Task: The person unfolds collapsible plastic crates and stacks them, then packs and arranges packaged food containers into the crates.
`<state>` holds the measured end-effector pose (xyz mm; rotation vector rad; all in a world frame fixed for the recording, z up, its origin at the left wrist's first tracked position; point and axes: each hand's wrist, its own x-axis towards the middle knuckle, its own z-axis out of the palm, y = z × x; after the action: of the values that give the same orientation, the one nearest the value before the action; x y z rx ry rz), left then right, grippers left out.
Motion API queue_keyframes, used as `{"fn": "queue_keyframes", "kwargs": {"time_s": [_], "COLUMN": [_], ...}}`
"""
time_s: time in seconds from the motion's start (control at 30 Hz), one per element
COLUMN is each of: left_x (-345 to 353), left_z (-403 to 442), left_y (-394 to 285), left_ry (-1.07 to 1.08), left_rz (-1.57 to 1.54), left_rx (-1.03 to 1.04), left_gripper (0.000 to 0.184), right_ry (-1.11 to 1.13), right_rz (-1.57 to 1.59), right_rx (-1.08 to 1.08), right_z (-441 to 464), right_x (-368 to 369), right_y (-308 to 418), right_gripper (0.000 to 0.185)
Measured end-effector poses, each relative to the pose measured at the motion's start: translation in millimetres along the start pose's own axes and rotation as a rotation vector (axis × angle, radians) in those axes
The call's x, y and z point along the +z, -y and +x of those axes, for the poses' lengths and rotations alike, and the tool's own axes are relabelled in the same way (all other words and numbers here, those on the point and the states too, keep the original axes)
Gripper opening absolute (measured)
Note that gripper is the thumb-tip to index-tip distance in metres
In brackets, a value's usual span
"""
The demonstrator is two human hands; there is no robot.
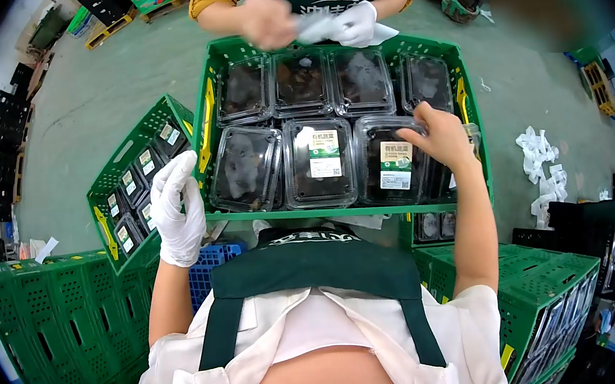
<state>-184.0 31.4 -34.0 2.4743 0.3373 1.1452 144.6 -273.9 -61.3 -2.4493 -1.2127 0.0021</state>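
Note:
A large green crate (347,209) holds two rows of clear plastic clamshell boxes with dark contents. My bare right hand (442,135) is at the right side of the front-row clamshell box (375,158), thumb over its lid and other fingers partly hidden. That box bears a printed label (396,164) and sits slightly askew. Beside it is another labelled clamshell box (297,167); the front-left clamshell box (245,165) shows no label. My left hand (178,213), in a white glove, is raised beside the crate's left edge, fingers bent and apart from the thumb, with nothing visible in it.
Across the crate, a co-worker's blurred bare hand (267,22) and gloved hand (357,23) are at some white material. A smaller green crate (104,221) of labelled boxes stands left. Stacked green crates (51,316) flank me; crumpled white paper (541,167) lies on the floor.

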Motion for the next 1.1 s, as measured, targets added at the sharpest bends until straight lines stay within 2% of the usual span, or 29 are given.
{"fn": "queue_keyframes", "kwargs": {"time_s": [0.1, 0.17, 0.23, 0.3, 0.37, 0.43, 0.5, 0.57, 0.6, 0.63, 0.7, 0.73, 0.77, 0.8, 0.83, 0.9, 0.93, 0.97, 1.03, 1.1], "left_x": [-0.7, -2.2, -7.7, -2.9, 7.5, 40.4, 91.0, 135.2, 147.2, 155.6, 169.9, 167.6, 174.6, 178.6, 177.7, 168.7, 159.5, 145.2, 96.9, 34.8], "left_z": [-5.3, -8.0, -9.1, -5.9, 9.0, 28.1, 47.8, 52.5, 60.1, 53.7, 49.5, 57.7, 55.0, 55.2, 55.4, 70.4, 83.1, 93.1, 103.0, 111.0], "left_y": [4.0, -0.9, -8.9, -13.4, -26.5, -32.8, -16.8, 7.0, 11.7, 15.8, 21.6, 21.5, 27.7, 29.8, 33.3, 33.8, 29.3, 22.1, 6.1, 13.0], "left_ry": [0.007, -0.011, 0.068, 0.200, 0.354, 0.507, 0.818, 0.912, 1.032, 0.974, 0.950, 1.009, 0.965, 0.979, 0.994, 1.063, 1.102, 1.078, 0.871, 0.627], "left_rz": [-0.026, 0.018, 0.023, -0.009, -0.015, 0.014, 0.162, 0.098, 0.099, 0.054, -0.009, 0.050, 0.077, 0.101, 0.030, -0.056, -0.104, -0.142, -0.169, -0.116], "left_rx": [0.016, 0.072, 0.152, 0.322, 0.432, 0.344, 0.105, -0.025, -0.042, -0.051, -0.115, -0.123, -0.063, -0.044, -0.095, -0.118, -0.103, -0.073, 0.066, 0.185], "left_gripper": [0.044, 0.039, 0.041, 0.042, 0.040, 0.035, 0.035, 0.049, 0.061, 0.066, 0.069, 0.068, 0.068, 0.069, 0.070, 0.071, 0.071, 0.061, 0.045, 0.034], "right_ry": [-0.106, -0.311, -0.470, -0.621, -0.870, -1.027, -1.133, -1.082, -1.062, -1.045, -0.999, -1.004, -1.015, -0.995, -0.973, -0.895, -0.946, -0.947, -1.065, -1.110], "right_rz": [-0.001, 0.000, -0.086, -0.179, -0.011, 0.138, 0.040, 0.012, -0.022, -0.052, 0.042, 0.067, 0.077, 0.031, 0.012, -0.220, -0.161, -0.174, -0.101, -0.157], "right_rx": [-0.097, -0.217, -0.270, -0.161, -0.114, -0.037, -0.144, -0.129, -0.123, -0.121, -0.028, -0.020, -0.002, 0.014, 0.013, 0.095, 0.123, 0.116, -0.103, -0.326], "right_z": [-17.5, -32.2, -45.9, -69.6, -91.6, -118.2, -128.7, -157.2, -163.5, -169.4, -187.0, -160.4, -146.8, -149.6, -144.9, -137.4, -123.4, -112.5, -91.0, -55.6], "right_x": [-19.5, -31.4, -52.0, -78.6, -99.6, -117.7, -132.1, -138.2, -136.6, -133.5, -130.3, -128.8, -127.3, -128.6, -134.8, -147.9, -147.1, -150.5, -159.2, -171.7], "right_y": [5.1, 9.6, 8.9, 7.9, 4.9, -9.4, 0.9, -13.6, -8.6, -6.7, -42.7, 3.1, 52.4, 46.6, 54.6, 66.0, 93.6, 105.3, 122.1, 141.1], "right_gripper": [0.042, 0.042, 0.042, 0.042, 0.038, 0.034, 0.029, 0.031, 0.022, 0.016, 0.017, 0.029, 0.044, 0.049, 0.049, 0.050, 0.052, 0.052, 0.055, 0.057]}}
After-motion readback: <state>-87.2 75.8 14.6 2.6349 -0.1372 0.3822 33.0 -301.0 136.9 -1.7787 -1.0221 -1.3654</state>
